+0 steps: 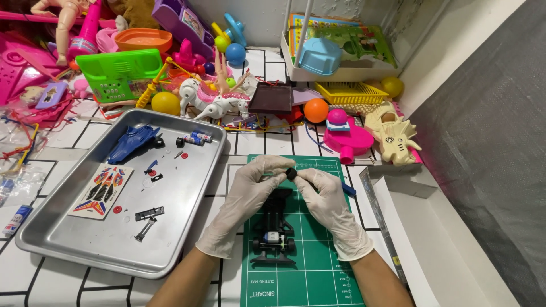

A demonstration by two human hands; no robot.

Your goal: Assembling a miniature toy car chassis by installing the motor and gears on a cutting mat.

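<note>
At the far left edge of the tiled table lies a small blue-and-white tube. Next to it sits a metal tray holding a blue toy car body shell, a sticker sheet, two small batteries and loose black and red small parts.

Right of the tray, on a green cutting mat, stands a black toy car chassis — its rear wheels and motor end face the person, its front end lies under the hands. The left hand, in a white glove, reaches over the chassis, its fingers curled and pressed together toward a small black wheel. That wheel is held above the front of the chassis, just over the mat's upper part, pinched between the fingertips of both hands. The right hand, also gloved, meets the left at the wheel; a blue tool handle pokes out from beneath its palm, though whether the hand grips it cannot be told.

Beyond the mat — a heap of plastic toys, among them a white toy horse, an orange ball, a pink toy and a cream dinosaur. At the right edge lies an open white cardboard box.
</note>
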